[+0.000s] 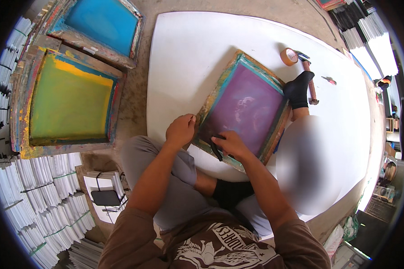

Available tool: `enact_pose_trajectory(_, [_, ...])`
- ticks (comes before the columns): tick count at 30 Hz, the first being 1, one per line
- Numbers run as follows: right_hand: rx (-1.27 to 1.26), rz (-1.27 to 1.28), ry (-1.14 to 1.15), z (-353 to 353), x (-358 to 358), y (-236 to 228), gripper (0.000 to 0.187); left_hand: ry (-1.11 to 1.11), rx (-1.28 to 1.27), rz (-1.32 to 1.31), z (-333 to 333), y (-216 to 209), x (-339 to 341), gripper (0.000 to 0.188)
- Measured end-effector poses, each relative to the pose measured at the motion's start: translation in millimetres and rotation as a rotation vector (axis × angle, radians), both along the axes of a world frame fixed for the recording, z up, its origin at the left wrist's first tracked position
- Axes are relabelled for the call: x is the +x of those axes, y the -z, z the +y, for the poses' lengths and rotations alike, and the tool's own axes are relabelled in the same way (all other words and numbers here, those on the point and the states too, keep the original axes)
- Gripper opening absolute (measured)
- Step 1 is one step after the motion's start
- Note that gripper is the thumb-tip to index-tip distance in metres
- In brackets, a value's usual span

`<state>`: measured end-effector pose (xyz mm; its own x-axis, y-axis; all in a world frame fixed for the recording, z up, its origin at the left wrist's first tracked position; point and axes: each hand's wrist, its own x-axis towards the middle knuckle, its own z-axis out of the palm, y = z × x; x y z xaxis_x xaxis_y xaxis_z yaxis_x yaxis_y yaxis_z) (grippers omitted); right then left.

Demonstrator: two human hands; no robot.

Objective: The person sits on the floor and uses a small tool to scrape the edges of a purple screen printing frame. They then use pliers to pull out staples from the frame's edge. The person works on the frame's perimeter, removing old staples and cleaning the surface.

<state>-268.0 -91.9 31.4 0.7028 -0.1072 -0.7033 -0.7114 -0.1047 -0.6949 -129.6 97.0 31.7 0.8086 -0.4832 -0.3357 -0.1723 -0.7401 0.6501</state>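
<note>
A screen printing frame (244, 103) with purple mesh and paint-stained wooden edges lies tilted in front of my crossed legs. My left hand (181, 130) is closed at its left edge, fingers curled against the wood. Over the frame's near left corner, my right hand (229, 144) grips a slim black tool (216, 151) that looks like a cutter knife; its working end is hard to make out. The frame's right side rests close to my black-socked foot (297, 91).
I sit on a large white board (179, 54). Beyond my foot lie a tape roll (289, 57), a hammer (309, 80) and a small red-handled tool (329, 80). At left are a yellow-green screen (72, 101), a blue screen (103, 24) and bundled white sheets (45, 201).
</note>
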Motion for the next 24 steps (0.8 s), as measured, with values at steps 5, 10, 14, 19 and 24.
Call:
enact_pose_trajectory(5, [0.015,0.034,-0.009,3,9,5,0.038,0.011,-0.014,0.051,3,10,6,0.033])
enact_pose_trajectory(10, [0.088,0.048,0.063,3,8,21,0.036,0.03,-0.004,0.056,-1,5,7,0.031])
enact_pose_trajectory(14, [0.266,0.142,0.177,8,16,7,0.035,0.0,-0.002,0.021,0,8,4,0.03])
enact_pose_trajectory(19, [0.614,0.251,0.314,16,21,-22,0.036,-0.001,-0.016,0.008,1,9,4,0.03])
enact_pose_trajectory(24, [0.655,0.26,0.319,28,16,-6,0.037,0.007,-0.02,0.006,-1,10,4,0.029])
